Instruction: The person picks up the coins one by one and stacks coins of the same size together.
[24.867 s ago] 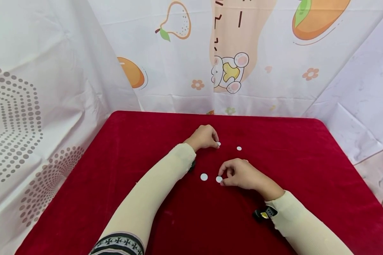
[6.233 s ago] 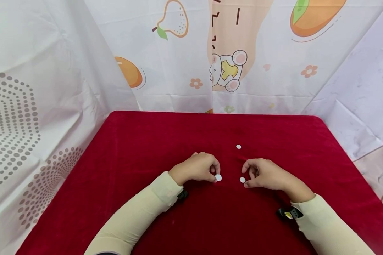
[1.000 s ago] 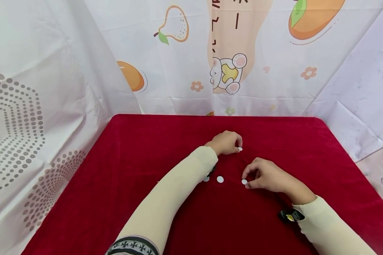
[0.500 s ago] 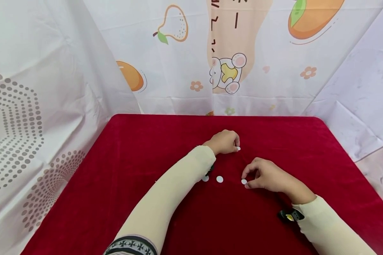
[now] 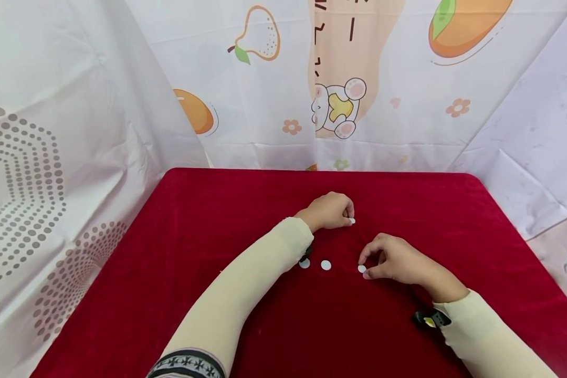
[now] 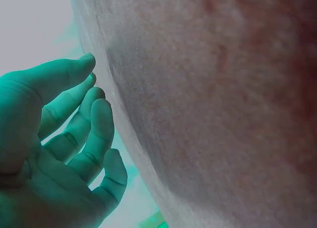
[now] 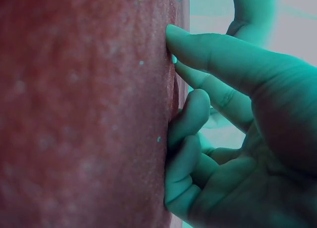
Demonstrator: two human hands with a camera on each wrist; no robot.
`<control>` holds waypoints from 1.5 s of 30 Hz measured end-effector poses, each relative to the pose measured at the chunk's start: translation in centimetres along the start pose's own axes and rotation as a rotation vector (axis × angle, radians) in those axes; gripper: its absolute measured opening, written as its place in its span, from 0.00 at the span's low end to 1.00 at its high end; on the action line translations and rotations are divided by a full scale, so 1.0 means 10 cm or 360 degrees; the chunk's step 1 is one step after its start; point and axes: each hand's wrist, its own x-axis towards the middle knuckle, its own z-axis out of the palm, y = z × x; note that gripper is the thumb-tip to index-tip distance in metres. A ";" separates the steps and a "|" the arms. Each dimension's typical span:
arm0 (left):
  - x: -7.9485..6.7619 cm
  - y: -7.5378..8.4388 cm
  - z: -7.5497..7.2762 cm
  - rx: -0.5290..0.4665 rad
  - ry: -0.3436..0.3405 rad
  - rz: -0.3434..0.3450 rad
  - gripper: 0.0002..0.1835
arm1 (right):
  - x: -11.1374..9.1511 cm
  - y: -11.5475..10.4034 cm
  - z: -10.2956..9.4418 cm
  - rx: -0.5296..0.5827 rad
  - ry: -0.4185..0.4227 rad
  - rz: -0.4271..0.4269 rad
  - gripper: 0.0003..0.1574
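Far on the red table my left hand (image 5: 329,211) pinches a small white disc (image 5: 352,221) between thumb and forefinger. Nearer, to the right, my right hand (image 5: 393,258) holds another white disc (image 5: 361,269) between thumb and forefinger; its other fingers are curled. Two more white discs lie in the middle: one disc (image 5: 326,265) in plain sight, and one disc (image 5: 304,264) partly covered by the left wrist. In the left wrist view the thumb (image 6: 64,73) and forefinger tips come close together. The right wrist view shows the thumb (image 7: 208,47) above a sliver of disc (image 7: 174,59).
Red velvety cloth (image 5: 208,210) covers the table. A white patterned curtain (image 5: 260,105) hangs behind its far edge, with more sheets at both sides. The left sleeve (image 5: 245,289) stretches across the table's middle.
Since about six seconds ago, my left hand has left a disc in the near row and reached the far one. Lately it has shifted slightly left; the right hand has stayed put.
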 end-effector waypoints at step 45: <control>-0.65 0.11 -0.11 -0.0143 0.0156 0.0114 0.03 | -0.01 -0.03 -0.02 -0.0001 0.0001 0.0010 0.13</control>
